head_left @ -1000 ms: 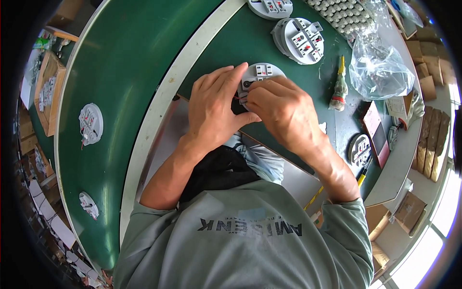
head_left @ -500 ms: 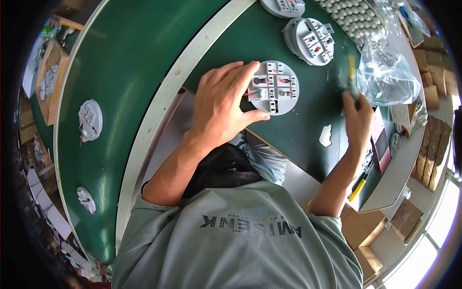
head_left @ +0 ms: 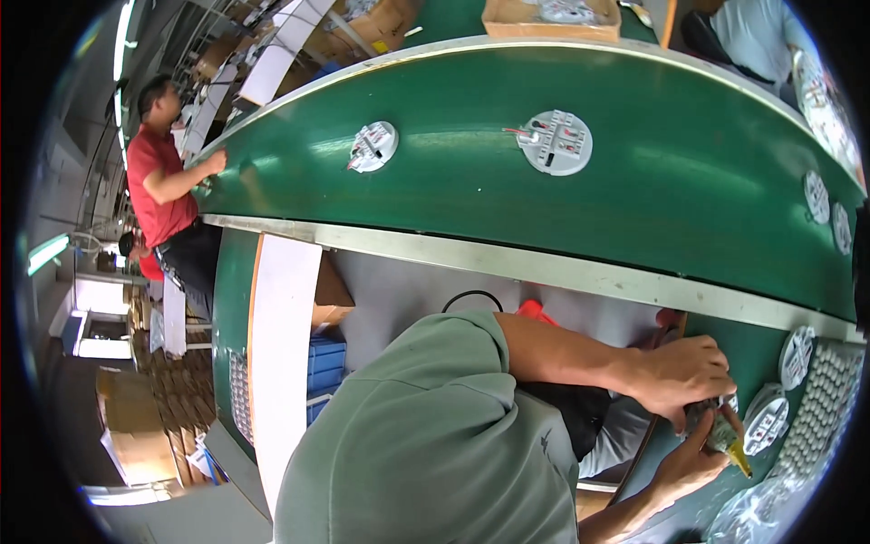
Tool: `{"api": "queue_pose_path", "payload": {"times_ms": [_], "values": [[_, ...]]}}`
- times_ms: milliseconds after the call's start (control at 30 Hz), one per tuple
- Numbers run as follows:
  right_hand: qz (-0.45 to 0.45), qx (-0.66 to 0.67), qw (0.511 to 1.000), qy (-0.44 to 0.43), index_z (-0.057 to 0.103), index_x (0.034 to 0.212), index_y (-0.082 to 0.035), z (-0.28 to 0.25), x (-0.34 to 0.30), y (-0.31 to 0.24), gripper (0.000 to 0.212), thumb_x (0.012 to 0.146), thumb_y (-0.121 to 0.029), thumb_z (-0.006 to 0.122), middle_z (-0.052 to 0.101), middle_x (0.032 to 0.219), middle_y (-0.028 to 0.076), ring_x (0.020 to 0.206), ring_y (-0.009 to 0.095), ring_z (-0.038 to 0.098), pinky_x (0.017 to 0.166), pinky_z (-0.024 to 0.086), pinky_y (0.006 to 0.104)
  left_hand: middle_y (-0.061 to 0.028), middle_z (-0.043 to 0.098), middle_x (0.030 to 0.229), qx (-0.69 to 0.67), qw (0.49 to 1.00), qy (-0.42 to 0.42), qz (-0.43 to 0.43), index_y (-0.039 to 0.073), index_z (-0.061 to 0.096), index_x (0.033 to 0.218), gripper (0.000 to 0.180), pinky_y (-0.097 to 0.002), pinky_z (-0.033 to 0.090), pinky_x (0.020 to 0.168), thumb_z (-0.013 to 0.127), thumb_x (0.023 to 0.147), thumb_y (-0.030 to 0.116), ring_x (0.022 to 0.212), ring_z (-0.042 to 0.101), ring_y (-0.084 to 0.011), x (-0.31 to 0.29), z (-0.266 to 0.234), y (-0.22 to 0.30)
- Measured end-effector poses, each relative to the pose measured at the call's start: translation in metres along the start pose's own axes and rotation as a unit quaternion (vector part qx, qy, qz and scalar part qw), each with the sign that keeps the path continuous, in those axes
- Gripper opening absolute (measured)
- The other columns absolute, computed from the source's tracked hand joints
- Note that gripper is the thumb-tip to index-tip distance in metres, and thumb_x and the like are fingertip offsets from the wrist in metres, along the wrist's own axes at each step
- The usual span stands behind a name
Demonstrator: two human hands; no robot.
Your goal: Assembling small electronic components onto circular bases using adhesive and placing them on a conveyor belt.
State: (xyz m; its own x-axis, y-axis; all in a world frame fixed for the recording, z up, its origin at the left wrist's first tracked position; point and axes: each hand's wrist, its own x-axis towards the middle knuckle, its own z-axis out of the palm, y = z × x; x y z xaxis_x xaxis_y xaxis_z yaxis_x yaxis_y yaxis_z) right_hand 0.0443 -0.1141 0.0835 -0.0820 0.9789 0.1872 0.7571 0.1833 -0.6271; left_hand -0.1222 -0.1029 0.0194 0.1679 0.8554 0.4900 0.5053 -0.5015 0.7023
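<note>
At the lower right, my left hand [head_left: 686,377] is bent with its fingers closed over a part mostly hidden under it; only a pale bit shows. My right hand [head_left: 691,464], just below and close to it, grips a tool with a yellow end [head_left: 740,459]; the tool's kind is unclear. To the right of both hands lies a round grey-white base [head_left: 766,422] carrying small blocks, apparently stacked on another. A similar round base [head_left: 797,358] is just beyond it.
A curved green conveyor [head_left: 435,195] carries several round bases [head_left: 555,143]. Rows of pale round pieces [head_left: 820,408] and clear plastic [head_left: 770,510] lie at the right. A person in red [head_left: 163,172] stands far left; another person [head_left: 752,36] is far right.
The view has swung left, putting my hands at the lower right. My right hand has brought the yellow-ended tool from the side to my left hand, whose fingers have closed in.
</note>
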Motion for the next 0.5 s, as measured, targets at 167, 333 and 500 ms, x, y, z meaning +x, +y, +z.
{"api": "queue_pose_path", "payload": {"times_ms": [167,333,500], "values": [[0.014,0.007,0.999,-0.028,0.07,0.128,-0.002,-0.003,0.005,0.005,0.03,0.102,-0.016,0.073,0.074,0.121,0.015,0.108,0.025,0.071,0.094,0.058,0.0392,-0.0058,0.071,0.12,0.013,1.0,0.007,-0.019,0.005,0.065,0.13,0.092,-0.0435,0.043,0.105,0.1,0.053,0.04,0.125,0.061,-0.029,-0.001,-0.001,0.003],[0.022,0.096,0.995,-0.003,0.066,0.128,0.004,-0.005,0.012,0.011,0.031,0.1,-0.007,0.073,0.073,0.122,0.016,0.108,0.025,0.072,0.093,0.06,0.0381,-0.0061,0.07,0.117,-0.006,1.0,-0.013,-0.003,0.006,0.065,0.128,0.09,-0.0438,0.043,0.104,0.1,0.053,0.039,0.123,0.061,-0.029,0.017,0.009,0.005],[0.016,0.087,0.995,0.036,0.068,0.128,0.001,0.027,0.015,0.068,0.039,0.092,-0.004,0.083,0.074,0.123,0.013,0.111,0.021,0.069,0.098,0.056,0.0365,-0.0103,0.069,0.105,-0.059,0.998,0.006,0.01,0.008,0.064,0.113,0.069,-0.0515,0.049,0.084,0.095,0.056,0.03,0.099,0.067,-0.0361,0.025,0.05,-0.039]]}}
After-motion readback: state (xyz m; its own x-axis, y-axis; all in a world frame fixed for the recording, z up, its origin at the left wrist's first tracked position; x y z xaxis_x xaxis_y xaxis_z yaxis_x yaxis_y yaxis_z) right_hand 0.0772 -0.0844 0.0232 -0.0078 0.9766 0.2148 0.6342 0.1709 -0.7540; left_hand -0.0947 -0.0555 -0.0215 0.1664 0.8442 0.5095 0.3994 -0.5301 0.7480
